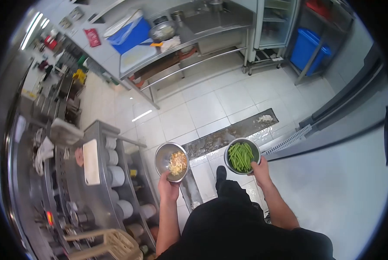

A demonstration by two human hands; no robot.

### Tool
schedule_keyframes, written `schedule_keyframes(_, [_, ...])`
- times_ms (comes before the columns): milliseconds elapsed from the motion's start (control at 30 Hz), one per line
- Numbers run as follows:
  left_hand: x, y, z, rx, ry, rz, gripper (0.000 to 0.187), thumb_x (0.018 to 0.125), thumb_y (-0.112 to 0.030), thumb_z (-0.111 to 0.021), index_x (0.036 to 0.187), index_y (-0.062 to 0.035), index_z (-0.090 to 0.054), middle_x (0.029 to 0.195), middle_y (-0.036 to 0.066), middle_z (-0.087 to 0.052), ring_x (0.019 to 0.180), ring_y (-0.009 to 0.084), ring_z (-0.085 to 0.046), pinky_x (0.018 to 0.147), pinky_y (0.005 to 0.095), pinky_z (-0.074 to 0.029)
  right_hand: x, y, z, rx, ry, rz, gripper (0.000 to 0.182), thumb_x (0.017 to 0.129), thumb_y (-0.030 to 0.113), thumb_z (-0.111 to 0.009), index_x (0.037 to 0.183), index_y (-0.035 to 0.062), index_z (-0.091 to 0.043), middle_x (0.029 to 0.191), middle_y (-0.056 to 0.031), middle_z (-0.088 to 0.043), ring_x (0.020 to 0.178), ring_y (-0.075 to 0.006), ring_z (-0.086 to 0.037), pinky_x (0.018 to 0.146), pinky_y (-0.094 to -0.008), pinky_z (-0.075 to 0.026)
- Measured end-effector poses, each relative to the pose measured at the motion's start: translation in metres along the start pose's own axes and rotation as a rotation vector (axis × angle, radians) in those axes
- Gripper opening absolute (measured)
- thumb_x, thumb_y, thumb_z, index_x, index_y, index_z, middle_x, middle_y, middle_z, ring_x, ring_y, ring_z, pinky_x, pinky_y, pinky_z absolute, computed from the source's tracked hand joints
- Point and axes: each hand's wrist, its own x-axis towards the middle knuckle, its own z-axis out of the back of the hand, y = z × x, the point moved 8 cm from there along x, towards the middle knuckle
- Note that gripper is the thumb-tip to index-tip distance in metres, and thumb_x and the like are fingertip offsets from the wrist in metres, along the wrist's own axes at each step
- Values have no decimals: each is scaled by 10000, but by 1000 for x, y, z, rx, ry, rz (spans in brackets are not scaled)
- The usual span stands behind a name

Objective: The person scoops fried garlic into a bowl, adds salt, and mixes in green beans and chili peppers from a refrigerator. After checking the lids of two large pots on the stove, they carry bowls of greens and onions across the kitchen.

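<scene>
My left hand (168, 187) grips the near rim of a metal bowl (161, 159), its fingers partly hidden beneath. Inside that bowl lies a heap of chopped, pale yellow and orange food (177, 164), which I cannot identify. A second metal bowl (257, 149) is held by its lower right edge in my right hand (260, 168). Green beans (240, 157) fill much of it. Both bowls are held apart from each other above the tiled floor, in front of my body.
A floor drain channel (233, 132) crosses the white tiles (207, 108) ahead. On the left stands a steel counter (100, 143) with a white board (91, 162) and stacked containers below. A steel table (220, 26) is at the back, a large white-and-grey appliance (332, 173) at right.
</scene>
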Motion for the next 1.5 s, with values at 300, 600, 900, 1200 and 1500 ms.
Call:
schedule_keyframes(300, [97, -100, -71, 522, 50, -61, 425, 1013, -278, -612, 1287, 47, -595, 1182, 116, -674, 1051, 197, -655, 910, 351, -513, 131, 65, -44, 141, -118, 43, 332, 900, 68, -541, 1217, -27, -514, 983, -127, -661, 711, -186, -686, 522, -311, -579])
schedule_keyframes(600, [244, -173, -226, 1168, 238, -174, 354, 980, -272, -659, 1124, 50, -694, 979, 67, -708, 881, 145, -630, 798, 315, -509, 226, 119, -46, 233, -351, 53, 316, 890, 42, -559, 1189, -48, -507, 939, -135, -644, 656, -192, -667, 506, -309, -579])
schedule_keyframes(900, [307, -39, -592, 1755, 1227, -325, 302, 911, -279, -710, 928, 21, -689, 764, 75, -655, 708, 124, -566, 661, 331, -480, 203, 127, 55, 344, -810, 55, 320, 873, 43, -567, 1163, -83, -515, 1011, -185, -639, 756, -242, -706, 524, -322, -606])
schedule_keyframes(1200, [121, 206, -880, 1739, 2151, -372, 270, 903, -260, -727, 880, 7, -692, 687, 21, -579, 668, 98, -501, 628, 314, -443, 224, 57, 143, 602, -1212, 14, 366, 876, 54, -540, 1232, -27, -516, 1033, -144, -639, 745, -221, -695, 504, -318, -599])
schedule_keyframes(1500, [-81, 337, -1035, 1474, 2714, -479, 353, 889, -279, -767, 1111, -14, -698, 900, 43, -699, 838, 98, -610, 754, 287, -497, 248, 81, 188, 852, -1535, 157, 347, 887, 41, -537, 1229, -4, -503, 1035, -130, -642, 780, -219, -695, 511, -317, -594])
